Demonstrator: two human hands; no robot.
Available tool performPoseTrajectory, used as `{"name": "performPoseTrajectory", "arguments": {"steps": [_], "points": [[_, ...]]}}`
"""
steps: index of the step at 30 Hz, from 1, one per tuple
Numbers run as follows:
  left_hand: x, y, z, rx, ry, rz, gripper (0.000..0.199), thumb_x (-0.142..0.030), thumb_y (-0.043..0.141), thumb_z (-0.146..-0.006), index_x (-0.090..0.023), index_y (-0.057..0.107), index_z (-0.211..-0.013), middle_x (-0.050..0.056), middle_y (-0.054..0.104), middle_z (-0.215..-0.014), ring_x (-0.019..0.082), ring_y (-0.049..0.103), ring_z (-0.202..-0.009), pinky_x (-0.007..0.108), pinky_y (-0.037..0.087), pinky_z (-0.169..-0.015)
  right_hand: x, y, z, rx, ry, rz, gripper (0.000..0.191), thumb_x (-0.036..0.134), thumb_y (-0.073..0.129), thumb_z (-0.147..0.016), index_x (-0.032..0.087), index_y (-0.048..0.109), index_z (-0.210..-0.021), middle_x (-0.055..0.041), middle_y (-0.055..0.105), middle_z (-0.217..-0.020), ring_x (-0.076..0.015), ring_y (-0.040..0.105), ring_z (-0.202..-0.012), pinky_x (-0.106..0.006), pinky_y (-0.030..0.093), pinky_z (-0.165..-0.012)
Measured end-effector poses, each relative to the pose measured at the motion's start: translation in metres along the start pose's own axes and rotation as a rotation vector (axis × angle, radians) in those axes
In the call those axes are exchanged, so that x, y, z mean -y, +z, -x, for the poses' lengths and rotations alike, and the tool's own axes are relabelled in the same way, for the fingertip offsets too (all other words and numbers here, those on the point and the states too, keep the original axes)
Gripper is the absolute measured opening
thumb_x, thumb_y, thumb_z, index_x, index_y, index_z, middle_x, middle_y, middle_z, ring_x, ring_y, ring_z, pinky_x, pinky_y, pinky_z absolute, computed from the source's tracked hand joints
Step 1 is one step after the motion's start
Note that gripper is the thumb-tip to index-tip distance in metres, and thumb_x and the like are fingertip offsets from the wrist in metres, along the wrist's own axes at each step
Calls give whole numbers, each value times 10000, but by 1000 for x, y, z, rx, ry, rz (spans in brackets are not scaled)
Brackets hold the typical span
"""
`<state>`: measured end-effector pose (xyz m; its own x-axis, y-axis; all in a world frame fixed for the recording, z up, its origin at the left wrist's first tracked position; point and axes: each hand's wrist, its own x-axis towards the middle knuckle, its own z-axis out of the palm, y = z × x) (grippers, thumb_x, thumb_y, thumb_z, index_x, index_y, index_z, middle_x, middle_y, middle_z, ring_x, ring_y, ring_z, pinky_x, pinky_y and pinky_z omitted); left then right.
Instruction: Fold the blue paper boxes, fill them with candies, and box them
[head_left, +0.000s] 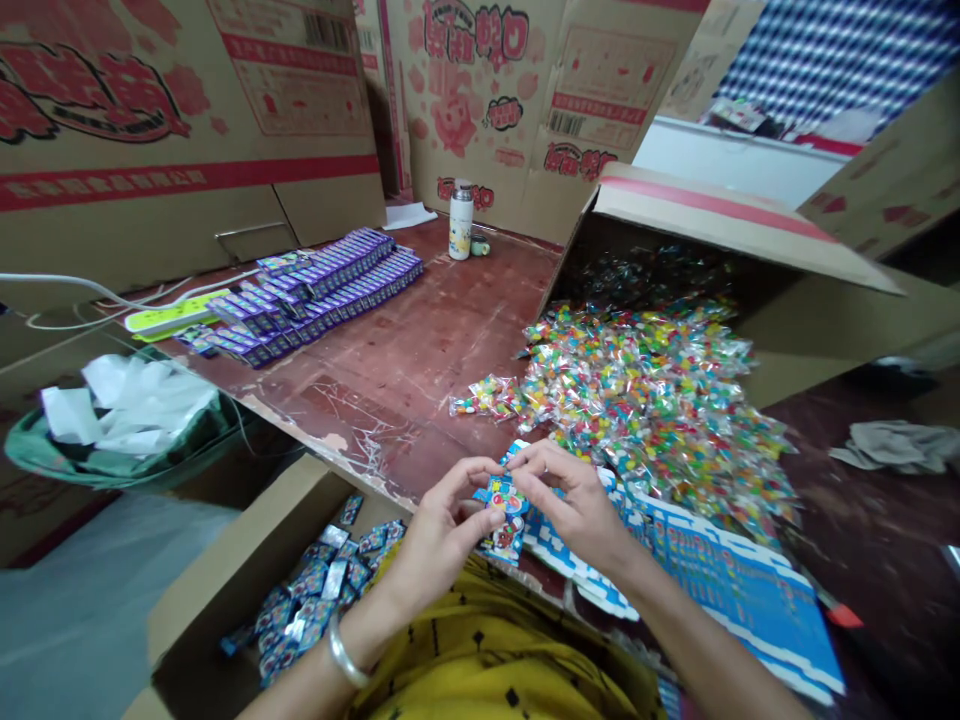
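Observation:
A small blue candy box (pixel 504 520) with printed pictures is between my two hands, close to the table's front edge. My left hand (pixel 456 515) grips it from the left, thumb across its front. At its top edge the fingers of my right hand (pixel 559 490) are pinched together; whether they hold a flap or a candy bag is hidden. Right of the hands lie flat blue cartons (pixel 720 580) in overlapping rows. Behind these, a heap of clear bags of colourful candies (pixel 630 400) spills from a tipped cardboard box (pixel 772 330).
An open carton (pixel 202 585) of blue candy boxes (pixel 315 580) stands at lower left. Purple boxes (pixel 337 275) are stacked at the back left beside a yellow-green power strip (pixel 180 313). A bottle (pixel 460 222) stands farther back. A green-rimmed bin (pixel 37 455) holds white paper.

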<state>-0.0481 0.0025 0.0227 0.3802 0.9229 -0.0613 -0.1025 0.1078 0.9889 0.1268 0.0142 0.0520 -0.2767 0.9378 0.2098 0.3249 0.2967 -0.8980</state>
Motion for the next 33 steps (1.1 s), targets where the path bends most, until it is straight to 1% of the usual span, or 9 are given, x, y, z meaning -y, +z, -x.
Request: {"name": "performPoseTrajectory", "arguments": {"steps": [3,6,8,11,13,17,21,28,33], "points": [[-6,-14,3,61,-27,-81,339,-228,579,-859,-231,481,-1184,27,616,-1021,136,602,-807,247,482,-721,-4,-8,3,62,107,-56,144,306,608,-866,223,629,-982,-44,649,-981,-193,607,-914,-298,490,-738],[-23,-52,12,194,-81,-361,320,-235,507,-888,-245,496,-1208,19,644,-959,157,621,-823,266,488,-740,-14,-32,-3,-90,170,-50,239,367,538,-899,211,600,-1069,-70,643,-1015,-196,616,-873,-276,497,-635],[-34,-82,20,254,-110,-678,270,-252,502,-885,-271,578,-1144,21,657,-1030,182,623,-912,289,477,-811,-24,-48,-8,-167,178,112,235,373,500,-917,209,618,-1038,-60,646,-958,-185,612,-809,-272,478,-614],[-40,-107,27,274,-138,-1029,354,-261,562,-837,-320,598,-1184,27,632,-1167,230,600,-1053,342,444,-923,-42,-55,-14,-29,160,450,229,345,492,-922,221,677,-872,-33,642,-844,-181,606,-788,-289,457,-709],[-32,-99,24,192,-105,-1128,397,-314,581,-832,-309,572,-1229,48,613,-1184,247,590,-1073,363,441,-939,-54,-46,-18,57,174,650,268,348,476,-931,230,696,-836,-38,635,-834,-186,609,-805,-292,443,-741],[5,-45,1,60,71,-1117,474,-408,615,-823,-261,505,-1260,66,591,-1102,241,565,-1034,348,478,-860,-68,-18,-23,36,206,963,263,444,561,-884,240,712,-956,-81,621,-928,-223,607,-860,-302,435,-713],[36,-9,-20,-18,88,-1214,605,-386,688,-768,-256,439,-1304,74,538,-1125,264,507,-1068,355,487,-815,-72,-7,-24,-21,111,997,227,424,637,-841,256,704,-977,-80,609,-928,-239,595,-872,-316,449,-701],[41,-9,-19,-15,70,-1198,577,-329,682,-777,-224,443,-1292,80,520,-1145,267,479,-1082,386,464,-877,-69,-11,-22,-40,-64,860,248,333,595,-883,257,667,-1107,-85,629,-1044,-270,550,-1019,-391,430,-906],[41,-5,-15,-56,96,-1176,540,-346,677,-786,-211,472,-1267,84,544,-1121,268,502,-1064,407,461,-907,-63,-7,-18,-137,-31,674,141,312,595,-877,231,671,-965,-71,662,-951,-253,586,-948,-379,446,-849]]}}
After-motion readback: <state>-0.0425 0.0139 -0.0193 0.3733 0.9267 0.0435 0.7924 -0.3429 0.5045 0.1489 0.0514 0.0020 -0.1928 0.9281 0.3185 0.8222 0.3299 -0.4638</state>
